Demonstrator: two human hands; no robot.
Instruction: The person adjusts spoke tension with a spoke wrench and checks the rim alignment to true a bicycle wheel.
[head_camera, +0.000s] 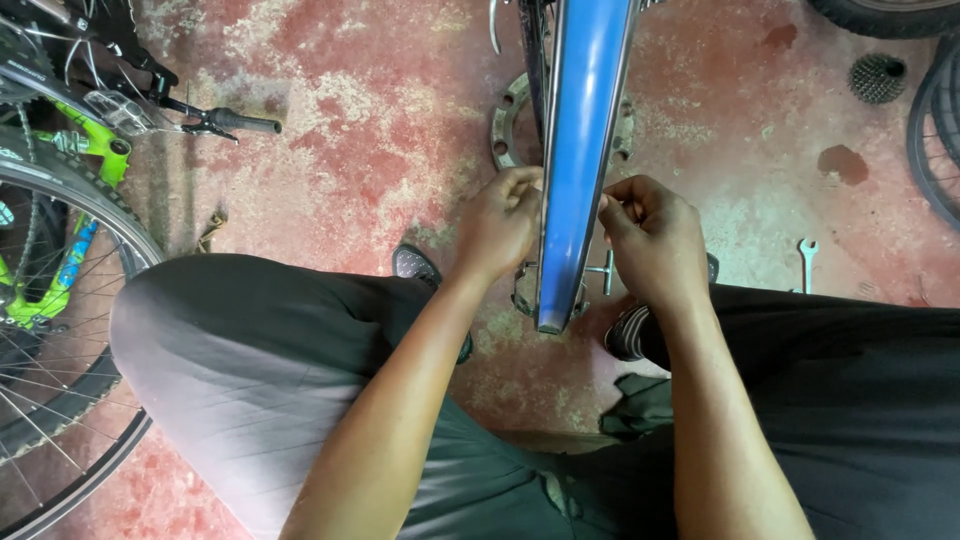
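Observation:
A long blue bicycle mudguard (580, 150) runs from the top of the view down between my knees, ending near my shoes. My left hand (503, 222) presses against its left edge with the fingers curled. My right hand (650, 235) is curled against its right edge, fingertips pinched at the rim; whether a small part sits between them is hidden. Behind the mudguard a dark tyre (535, 60) and metal parts (522, 290) show on the floor.
A green bicycle with a spoked wheel (50, 300) and pedal (215, 122) stands at the left. A round metal ring (507, 120) lies under the mudguard. A spanner (807, 262) lies at the right, a sprocket cluster (877, 77) and more tyres (930, 130) at top right.

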